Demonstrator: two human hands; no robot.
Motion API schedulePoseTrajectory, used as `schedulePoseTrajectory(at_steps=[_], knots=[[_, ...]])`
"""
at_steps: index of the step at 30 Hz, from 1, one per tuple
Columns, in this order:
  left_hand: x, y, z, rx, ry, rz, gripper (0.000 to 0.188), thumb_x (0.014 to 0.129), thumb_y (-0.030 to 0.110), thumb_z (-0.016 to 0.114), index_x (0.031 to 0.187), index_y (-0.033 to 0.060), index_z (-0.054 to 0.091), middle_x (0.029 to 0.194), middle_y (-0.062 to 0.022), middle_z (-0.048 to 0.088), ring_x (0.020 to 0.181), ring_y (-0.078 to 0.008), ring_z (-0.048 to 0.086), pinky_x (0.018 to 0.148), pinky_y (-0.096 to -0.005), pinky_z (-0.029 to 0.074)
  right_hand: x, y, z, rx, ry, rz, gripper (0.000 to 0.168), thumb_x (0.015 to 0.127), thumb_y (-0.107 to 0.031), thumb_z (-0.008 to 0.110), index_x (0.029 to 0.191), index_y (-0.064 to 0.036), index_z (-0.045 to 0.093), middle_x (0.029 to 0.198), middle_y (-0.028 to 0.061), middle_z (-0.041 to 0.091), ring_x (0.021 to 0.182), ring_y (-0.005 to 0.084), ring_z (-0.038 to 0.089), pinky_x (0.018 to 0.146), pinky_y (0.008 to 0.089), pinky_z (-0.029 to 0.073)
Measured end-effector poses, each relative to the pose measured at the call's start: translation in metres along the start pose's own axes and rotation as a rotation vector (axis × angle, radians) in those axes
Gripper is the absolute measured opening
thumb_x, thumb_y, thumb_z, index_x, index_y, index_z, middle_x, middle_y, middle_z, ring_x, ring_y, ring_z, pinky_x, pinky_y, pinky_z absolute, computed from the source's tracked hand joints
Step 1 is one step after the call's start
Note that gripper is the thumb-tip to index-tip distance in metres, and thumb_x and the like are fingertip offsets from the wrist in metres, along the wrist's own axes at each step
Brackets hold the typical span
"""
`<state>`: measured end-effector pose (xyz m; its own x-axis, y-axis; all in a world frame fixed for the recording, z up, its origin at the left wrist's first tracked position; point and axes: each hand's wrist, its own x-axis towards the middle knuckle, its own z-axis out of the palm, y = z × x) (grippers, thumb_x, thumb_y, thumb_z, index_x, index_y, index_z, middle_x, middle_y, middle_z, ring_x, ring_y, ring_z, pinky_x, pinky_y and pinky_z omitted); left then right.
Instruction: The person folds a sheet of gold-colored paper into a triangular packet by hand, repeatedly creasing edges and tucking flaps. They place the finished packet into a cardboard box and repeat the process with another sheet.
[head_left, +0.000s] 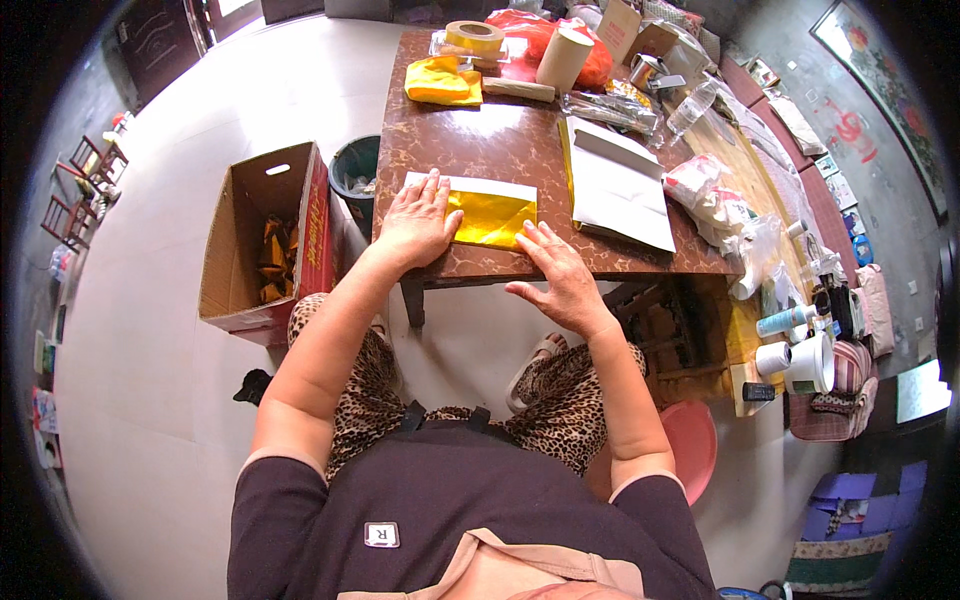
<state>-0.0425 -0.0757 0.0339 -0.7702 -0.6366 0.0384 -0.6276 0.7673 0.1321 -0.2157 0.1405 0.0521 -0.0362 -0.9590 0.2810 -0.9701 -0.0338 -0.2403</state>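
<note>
A folded sheet of shiny gold foil paper with a white strip along its far side lies near the table's front edge. My left hand rests flat across its left end, covering that part. At the near right corner, the fingertips of my right hand touch the gold surface, thumb spread apart and palm over the table edge. Neither hand grips anything. To the right lies a stack of paper sheets, white side up, with a gold edge along its left.
Left of the brown marbled table stand an open cardboard box holding folded gold pieces and a dark green bin. Along the table's back lie a tape roll, a yellow bundle, a cardboard tube and red plastic bags.
</note>
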Motion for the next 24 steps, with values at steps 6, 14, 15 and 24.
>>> schedulePoseTrajectory(at_steps=[6, 14, 15, 24], knots=[[-0.014, -0.020, -0.012, -0.072, -0.011, 0.303, 0.068, 0.107, 0.044, 0.040, 0.158, -0.0001, 0.033, 0.167, -0.0201, 0.027, 0.155, -0.0343, 0.023, 0.128, -0.0443, 0.017, -0.009, -0.008, 0.000, -0.098, 0.093, -0.214, 0.052, 0.084, -0.019, 0.076, 0.134, -0.008, 0.063, 0.140, 0.0138, 0.060, 0.131, 0.0320, 0.056, 0.113, 0.0458, 0.042], [-0.004, -0.033, -0.013, -0.072, 0.036, 0.358, 0.073, 0.107, 0.054, 0.039, 0.159, 0.0026, 0.034, 0.167, -0.0162, 0.028, 0.156, -0.0330, 0.023, 0.128, -0.0438, 0.017, -0.002, -0.019, 0.012, -0.089, 0.252, -0.305, 0.026, 0.089, -0.012, 0.070, 0.114, -0.008, 0.071, 0.119, 0.0090, 0.069, 0.109, 0.0272, 0.065, 0.100, 0.0425, 0.049], [-0.003, -0.030, -0.015, -0.033, 0.096, 0.325, 0.072, 0.107, 0.053, 0.041, 0.158, 0.0024, 0.036, 0.167, -0.0160, 0.029, 0.155, -0.0328, 0.023, 0.127, -0.0439, 0.017, -0.002, -0.020, 0.012, -0.092, 0.255, -0.294, 0.025, 0.089, -0.013, 0.070, 0.113, -0.008, 0.071, 0.119, 0.0087, 0.069, 0.108, 0.0269, 0.065, 0.099, 0.0422, 0.049], [-0.075, 0.049, -0.010, -0.395, 0.345, 0.478, 0.042, 0.085, 0.028, 0.081, 0.119, 0.0086, 0.066, 0.112, -0.0096, 0.065, 0.104, -0.0302, 0.061, 0.092, -0.0415, 0.051, 0.005, -0.017, 0.007, 0.017, 0.220, -0.214, 0.023, 0.086, -0.014, 0.073, 0.108, -0.008, 0.072, 0.113, 0.0057, 0.070, 0.105, 0.0240, 0.066, 0.093, 0.0388, 0.049]])
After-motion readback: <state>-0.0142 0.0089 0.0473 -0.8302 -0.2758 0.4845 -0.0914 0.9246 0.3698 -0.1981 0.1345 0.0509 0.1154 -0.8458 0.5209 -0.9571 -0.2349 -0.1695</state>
